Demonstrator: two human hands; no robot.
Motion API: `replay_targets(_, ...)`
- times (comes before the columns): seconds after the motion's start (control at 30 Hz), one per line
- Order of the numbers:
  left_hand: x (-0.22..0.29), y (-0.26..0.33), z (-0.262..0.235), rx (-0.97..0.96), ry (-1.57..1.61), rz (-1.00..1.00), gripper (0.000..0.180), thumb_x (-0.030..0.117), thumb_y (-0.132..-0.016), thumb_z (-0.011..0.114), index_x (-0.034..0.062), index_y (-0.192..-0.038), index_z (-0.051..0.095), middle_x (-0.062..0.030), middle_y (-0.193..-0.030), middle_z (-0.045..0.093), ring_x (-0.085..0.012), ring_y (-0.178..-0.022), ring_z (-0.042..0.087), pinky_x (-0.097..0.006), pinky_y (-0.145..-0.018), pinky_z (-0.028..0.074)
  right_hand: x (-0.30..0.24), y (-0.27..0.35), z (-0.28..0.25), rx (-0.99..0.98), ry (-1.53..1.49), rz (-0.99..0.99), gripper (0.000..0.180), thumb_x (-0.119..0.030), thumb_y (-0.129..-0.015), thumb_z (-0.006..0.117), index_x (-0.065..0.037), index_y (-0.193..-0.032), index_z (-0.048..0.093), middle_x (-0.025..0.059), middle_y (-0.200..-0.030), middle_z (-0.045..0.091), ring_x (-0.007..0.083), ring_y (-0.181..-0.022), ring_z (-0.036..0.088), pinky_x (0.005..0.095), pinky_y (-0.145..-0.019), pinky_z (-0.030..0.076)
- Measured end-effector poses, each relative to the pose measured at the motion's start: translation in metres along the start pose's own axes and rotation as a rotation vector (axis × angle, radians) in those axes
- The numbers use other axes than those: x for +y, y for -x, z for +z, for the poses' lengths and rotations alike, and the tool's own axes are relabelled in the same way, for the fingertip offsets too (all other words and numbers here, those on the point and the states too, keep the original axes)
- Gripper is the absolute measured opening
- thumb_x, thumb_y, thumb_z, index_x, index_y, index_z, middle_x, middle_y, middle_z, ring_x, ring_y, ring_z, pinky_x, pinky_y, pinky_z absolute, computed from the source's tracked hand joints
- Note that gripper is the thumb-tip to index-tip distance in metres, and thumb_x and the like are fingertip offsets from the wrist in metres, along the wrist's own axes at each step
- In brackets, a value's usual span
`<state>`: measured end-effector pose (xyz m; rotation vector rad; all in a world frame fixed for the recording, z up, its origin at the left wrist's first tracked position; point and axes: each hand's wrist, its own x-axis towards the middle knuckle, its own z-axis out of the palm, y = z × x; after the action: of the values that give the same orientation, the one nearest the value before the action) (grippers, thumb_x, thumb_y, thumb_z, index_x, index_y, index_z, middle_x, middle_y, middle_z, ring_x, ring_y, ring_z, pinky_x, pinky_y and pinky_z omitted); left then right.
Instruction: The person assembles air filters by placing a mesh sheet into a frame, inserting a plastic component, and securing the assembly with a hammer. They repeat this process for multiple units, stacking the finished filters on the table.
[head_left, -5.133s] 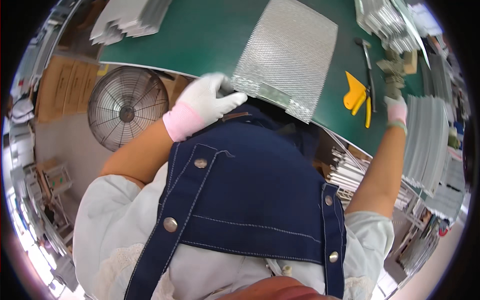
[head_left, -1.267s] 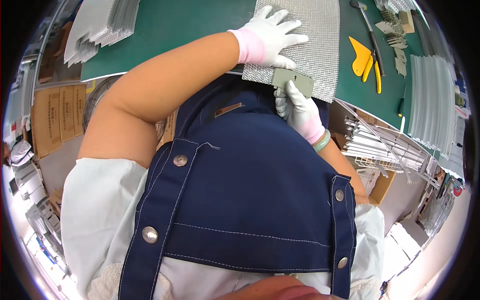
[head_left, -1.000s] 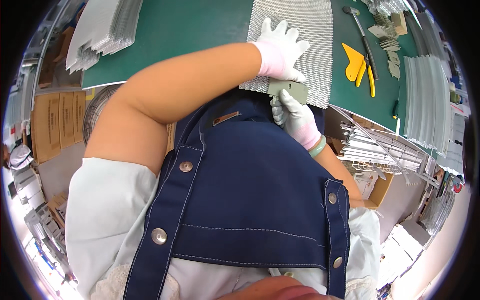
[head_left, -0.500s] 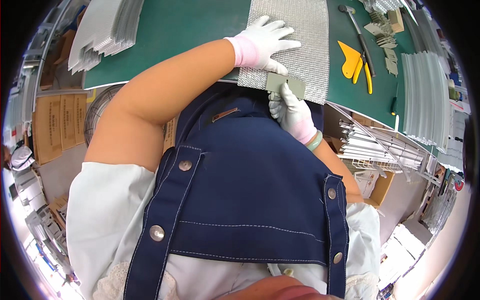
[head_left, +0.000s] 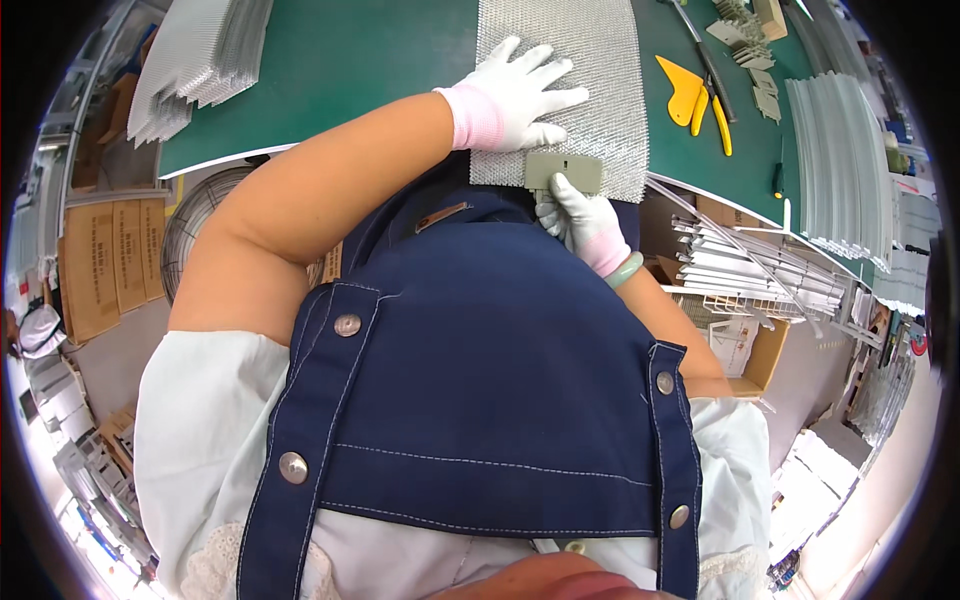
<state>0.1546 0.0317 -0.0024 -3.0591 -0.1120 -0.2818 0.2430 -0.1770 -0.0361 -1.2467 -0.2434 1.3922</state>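
Plate (head_left: 582, 173) juts forward from pinching right hand (head_left: 583, 220).

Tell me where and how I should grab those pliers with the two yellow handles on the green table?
Probably grip the yellow-handled pliers by both handles, coming from the person's side of the green table: the handles point that way, slightly apart. The flat yellow scraper and long black tool handle lie close on either side.
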Motion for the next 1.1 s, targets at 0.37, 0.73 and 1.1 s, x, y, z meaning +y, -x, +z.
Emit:
replay_targets(0.37,0.002,-0.002,0.008,0.042,-0.025,-0.034,0.062,0.051,-0.095,0.051,0.0222,-0.149,0.041,-0.0151,-0.152,0.039,-0.0358,-0.141,0.034,-0.06,-0.114,0.022,-0.005,-0.001,0.011,-0.028,-0.088,-0.101,0.029,-0.033,-0.097,0.064,-0.004,-0.103,0.062,0.0047,-0.079,0.062,0.0096,-0.063,0.055,0.0237,-0.058,0.044)
replay_targets(0.73,0.027,0.021,-0.063,-0.043,0.234,0.047,0.065,0.032,-0.079,0.072,0.0047,-0.135,0.052,-0.0196,-0.139,0.05,-0.0405,-0.132,0.041,-0.05,-0.113,0.029,-0.05,0.026,-0.121,0.474,1.409,-0.233,0.043,-0.03,-0.084,0.075,-0.003,-0.117,0.067,0.012,-0.103,0.07,0.0243,-0.096,0.067,0.0359,-0.087,0.052)
replay_targets(1.1,0.053,0.058,-0.083,-0.353,0.578,-0.016,0.031,0.025,-0.085,0.066,0.0013,-0.105,0.07,-0.0155,-0.083,0.068,-0.0269,-0.079,0.066,-0.036,-0.079,0.053,-0.071,0.056,-0.164,0.243,1.756,-0.847,0.013,-0.019,-0.085,0.067,-0.009,-0.092,0.063,0.0125,-0.076,0.062,0.0354,-0.073,0.061,0.0471,-0.067,0.048)
